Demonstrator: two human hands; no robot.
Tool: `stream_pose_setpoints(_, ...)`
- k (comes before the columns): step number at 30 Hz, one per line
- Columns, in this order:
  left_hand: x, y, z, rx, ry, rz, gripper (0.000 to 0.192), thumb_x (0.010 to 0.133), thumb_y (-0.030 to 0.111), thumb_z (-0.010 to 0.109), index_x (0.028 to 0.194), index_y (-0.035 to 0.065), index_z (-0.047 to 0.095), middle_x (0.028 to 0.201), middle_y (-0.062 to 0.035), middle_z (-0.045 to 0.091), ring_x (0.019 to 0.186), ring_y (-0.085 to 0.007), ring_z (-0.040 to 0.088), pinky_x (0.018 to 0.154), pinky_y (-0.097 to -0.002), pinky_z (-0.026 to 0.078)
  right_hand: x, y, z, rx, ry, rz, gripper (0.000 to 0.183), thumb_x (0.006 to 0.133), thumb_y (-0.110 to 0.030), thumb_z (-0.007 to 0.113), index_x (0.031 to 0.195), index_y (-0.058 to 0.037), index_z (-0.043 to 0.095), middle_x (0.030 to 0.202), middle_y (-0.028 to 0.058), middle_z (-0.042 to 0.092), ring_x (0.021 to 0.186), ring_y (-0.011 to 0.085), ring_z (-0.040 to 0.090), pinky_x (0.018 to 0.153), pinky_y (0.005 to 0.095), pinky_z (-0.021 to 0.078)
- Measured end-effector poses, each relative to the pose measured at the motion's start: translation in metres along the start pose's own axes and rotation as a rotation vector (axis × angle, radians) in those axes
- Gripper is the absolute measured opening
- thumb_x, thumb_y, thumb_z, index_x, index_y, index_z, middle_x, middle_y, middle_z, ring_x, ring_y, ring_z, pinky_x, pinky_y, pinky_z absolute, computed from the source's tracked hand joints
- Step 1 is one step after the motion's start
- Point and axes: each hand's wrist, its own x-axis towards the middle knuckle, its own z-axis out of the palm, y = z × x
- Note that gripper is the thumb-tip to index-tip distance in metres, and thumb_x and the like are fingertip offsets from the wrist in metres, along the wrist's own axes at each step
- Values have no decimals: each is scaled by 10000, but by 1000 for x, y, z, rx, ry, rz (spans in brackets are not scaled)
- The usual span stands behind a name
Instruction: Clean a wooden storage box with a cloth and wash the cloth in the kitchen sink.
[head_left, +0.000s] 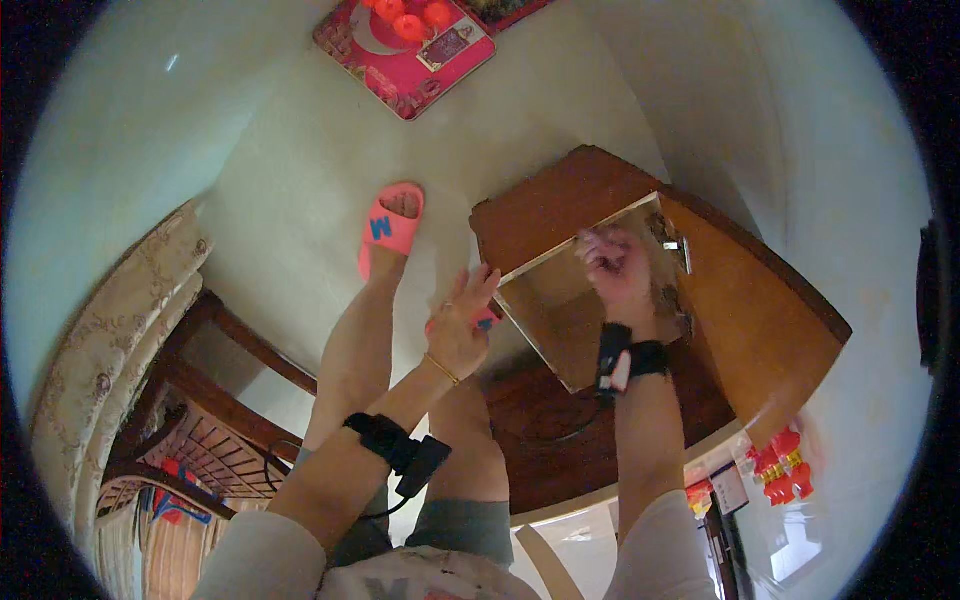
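A small wooden cabinet (555, 202) stands at centre right, with an open, pale-edged compartment (547, 300). My right hand (615, 262) is above this opening, fingers curled and blurred; whether it holds anything cannot be told. Close to the compartment's left corner, my left hand (461, 326) has its fingers apart and nothing visible in it. To the right of my right hand, a metal hinge (681, 251) shows beside an orange-brown wooden panel (765, 315). Black straps with small devices are around both forearms.
A pink-red printed box lid or tray (405, 67) with red round things lies at the top. Pink slippers (394, 225) are on my feet. At the left are a patterned cushion or cover (120, 322) and a dark wooden frame (217, 405). Red packets (784, 469) lie at lower right.
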Motion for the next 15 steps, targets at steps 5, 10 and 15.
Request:
stream_pose_setpoints(5,1,2,4,-61,-61,-10,692,595,-69,447,1244,148,345,1285,-102,336,1182,-367,283,931,-419,316,5,-18,11,-124,60,-688,222,757,-83,465,939,41,439,596,27,442,499,119,414,628,285,452)
stream_pose_setpoints(10,3,1,6,-169,-77,52,732,556,-106,413,1250,116,335,1288,-146,316,1195,-348,266,981,-370,263,38,-2,-34,-853,165,-734,116,853,-184,413,805,-102,479,647,20,414,474,79,376,461,227,348)
stream_pose_setpoints(15,3,5,4,-289,-75,40,742,547,-114,416,1255,87,320,1287,-168,307,1211,-318,252,999,-354,230,73,45,-87,-679,214,-389,213,843,-223,434,1007,-92,471,727,40,467,531,114,432,495,263,398)
